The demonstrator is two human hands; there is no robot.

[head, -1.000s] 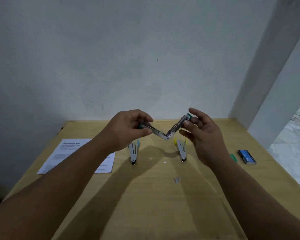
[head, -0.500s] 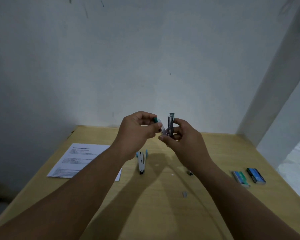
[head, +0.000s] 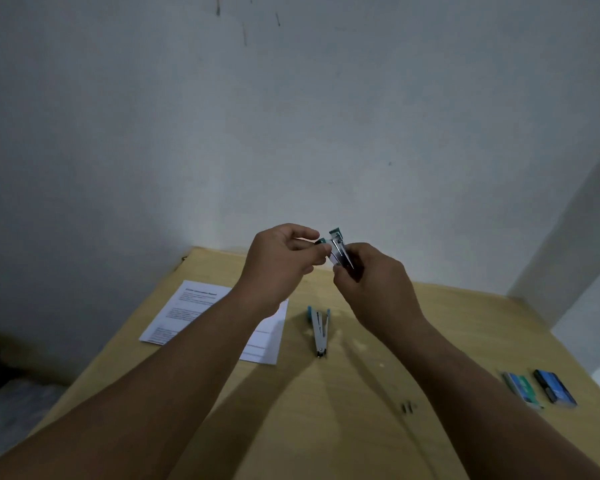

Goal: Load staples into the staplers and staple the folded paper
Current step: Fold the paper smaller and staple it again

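Pale wood makes up the table, which butts against a grey wall at its far edge and runs off towards the viewer. At the left lies a printed sheet of paper, flat, its near-right corner hidden under the left forearm; the table's left edge falls away just beyond it to a dark floor. The left hand is raised above the table's far edge, fingers curled in, thumb and forefinger pinching the teal-tipped end of a small stapler. The right hand meets it from the other side, fingers closed around the stapler's lower metal body, so both hands hold the one tool between them, its two arms nearly folded together and pointing up. Below the hands a second stapler with blue tips lies on the wood, hinged open in a narrow V, with bare table all round it. Farther right, near the right forearm, a small dark bit sits alone; I cannot tell what it is. By the right edge two staple boxes lie side by side, just apart.
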